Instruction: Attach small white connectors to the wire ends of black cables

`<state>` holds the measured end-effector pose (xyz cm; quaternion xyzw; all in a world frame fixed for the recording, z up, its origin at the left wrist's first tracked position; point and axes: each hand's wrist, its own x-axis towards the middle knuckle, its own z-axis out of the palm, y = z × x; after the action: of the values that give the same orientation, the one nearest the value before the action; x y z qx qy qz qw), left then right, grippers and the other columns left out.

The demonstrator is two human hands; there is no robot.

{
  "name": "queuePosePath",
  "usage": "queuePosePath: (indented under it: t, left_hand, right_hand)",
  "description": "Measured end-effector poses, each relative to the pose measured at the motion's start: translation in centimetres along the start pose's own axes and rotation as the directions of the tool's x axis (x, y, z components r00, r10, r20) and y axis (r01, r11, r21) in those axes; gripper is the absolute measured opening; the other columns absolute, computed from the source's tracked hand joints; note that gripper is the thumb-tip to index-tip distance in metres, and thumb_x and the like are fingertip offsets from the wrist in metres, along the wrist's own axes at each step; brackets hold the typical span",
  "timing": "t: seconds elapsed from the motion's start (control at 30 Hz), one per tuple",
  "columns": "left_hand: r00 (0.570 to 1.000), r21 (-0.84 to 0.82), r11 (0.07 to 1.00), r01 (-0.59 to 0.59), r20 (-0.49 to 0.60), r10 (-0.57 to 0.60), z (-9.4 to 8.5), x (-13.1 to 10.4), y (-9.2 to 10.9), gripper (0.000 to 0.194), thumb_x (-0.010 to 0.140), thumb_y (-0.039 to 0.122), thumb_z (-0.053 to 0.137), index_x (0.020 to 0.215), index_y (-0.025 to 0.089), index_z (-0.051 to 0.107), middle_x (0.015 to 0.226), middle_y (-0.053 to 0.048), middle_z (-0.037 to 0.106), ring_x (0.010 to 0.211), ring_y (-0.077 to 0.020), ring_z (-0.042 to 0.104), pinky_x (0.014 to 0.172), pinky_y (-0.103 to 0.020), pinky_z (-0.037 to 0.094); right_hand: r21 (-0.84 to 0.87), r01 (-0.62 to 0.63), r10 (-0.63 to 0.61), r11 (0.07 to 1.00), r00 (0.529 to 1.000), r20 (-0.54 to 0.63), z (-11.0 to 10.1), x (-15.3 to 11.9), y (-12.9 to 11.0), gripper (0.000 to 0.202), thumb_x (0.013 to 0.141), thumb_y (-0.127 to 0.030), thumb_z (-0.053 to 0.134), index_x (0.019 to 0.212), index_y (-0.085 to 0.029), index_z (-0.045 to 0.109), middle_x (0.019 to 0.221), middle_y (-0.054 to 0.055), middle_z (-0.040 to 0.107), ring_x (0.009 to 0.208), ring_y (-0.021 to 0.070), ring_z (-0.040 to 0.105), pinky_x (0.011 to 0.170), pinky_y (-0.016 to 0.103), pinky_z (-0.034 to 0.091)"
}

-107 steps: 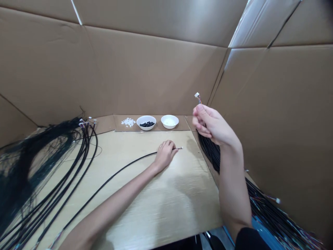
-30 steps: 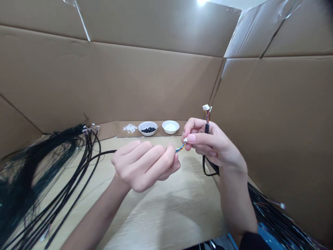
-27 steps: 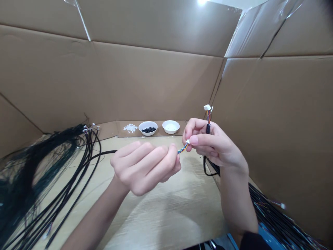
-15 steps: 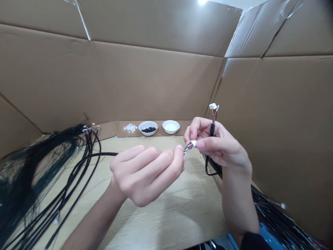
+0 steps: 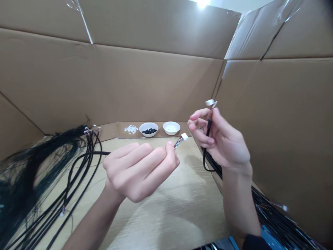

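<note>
My left hand (image 5: 142, 170) is closed around a black cable near its end. Thin coloured wires and a white connector (image 5: 184, 136) stick out past its thumb and forefinger. To the left, the black sheath (image 5: 97, 152) of a cable runs out from behind this hand. My right hand (image 5: 223, 137) is raised, with another black cable (image 5: 209, 127) held upright against the palm by curled fingers. A white connector (image 5: 209, 102) tops that cable, above the thumb tip. Thumb and forefinger of the right hand are apart, and a gap separates this hand from the left one's connector.
At the back, a white bowl with black pieces (image 5: 149, 131) stands beside another white bowl (image 5: 171, 127) and a pile of small white pieces (image 5: 131, 129). Black cables and dark thin wires (image 5: 28, 173) spread at left. A cable bundle (image 5: 275, 211) lies right. Cardboard walls (image 5: 156, 80) enclose the table.
My right thumb and forefinger have let go of the left cable's white connector and moved apart. My left hand has shifted slightly left with its cable, while the right still holds the other.
</note>
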<state>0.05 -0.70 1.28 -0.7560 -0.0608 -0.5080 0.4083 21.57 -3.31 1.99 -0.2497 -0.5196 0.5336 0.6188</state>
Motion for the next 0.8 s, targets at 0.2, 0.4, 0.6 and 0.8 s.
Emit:
queuePosePath:
  t: [0.2,0.4,0.6,0.8]
  left_hand:
    - [1.0,-0.02,1.0,0.008,0.008,-0.008,-0.1,0.1,-0.1,0.029,0.079,-0.002,0.075,0.068,0.023,0.064,0.05,0.009,0.051,0.039,-0.0072,0.042,0.035,-0.024,0.034]
    - [1.0,-0.027,1.0,0.007,-0.005,-0.008,-0.4,0.1,-0.4,0.031,0.078,-0.004,0.076,0.067,0.022,0.064,0.048,0.008,0.047,0.041,-0.008,0.039,0.036,-0.025,0.033]
    - [1.0,-0.022,1.0,0.007,0.016,-0.007,-0.6,0.2,-0.6,0.029,0.083,0.001,0.071,0.07,0.024,0.061,0.049,0.009,0.047,0.039,-0.0079,0.041,0.035,-0.024,0.034]
    - [0.999,0.017,0.999,0.036,0.012,-0.037,-0.3,-0.1,-0.5,0.028,0.082,0.0,0.07,0.068,0.024,0.064,0.049,0.009,0.048,0.041,-0.0091,0.042,0.033,-0.025,0.034]
  right_hand:
    - [0.024,-0.012,0.011,1.0,1.0,0.005,0.8,-0.5,0.9,0.014,0.095,-0.033,0.082,0.089,-0.021,0.083,0.082,0.0,0.07,0.058,0.0039,0.052,0.047,0.009,0.046]
    - [-0.173,0.155,-0.173,0.973,0.98,-0.094,1.6,-1.1,1.9,0.011,0.096,-0.027,0.082,0.085,-0.023,0.083,0.079,-0.003,0.073,0.059,0.0046,0.062,0.051,0.009,0.057]
    - [-0.196,0.156,-0.185,0.968,0.973,-0.137,2.0,-1.3,1.9,0.007,0.094,-0.025,0.084,0.087,-0.024,0.084,0.078,-0.003,0.074,0.06,0.0056,0.065,0.055,0.011,0.061]
    - [-0.206,0.151,-0.176,0.967,0.979,-0.107,2.1,-1.3,2.2,0.011,0.095,-0.027,0.083,0.084,-0.024,0.083,0.084,-0.003,0.074,0.062,0.0052,0.065,0.057,0.012,0.062]
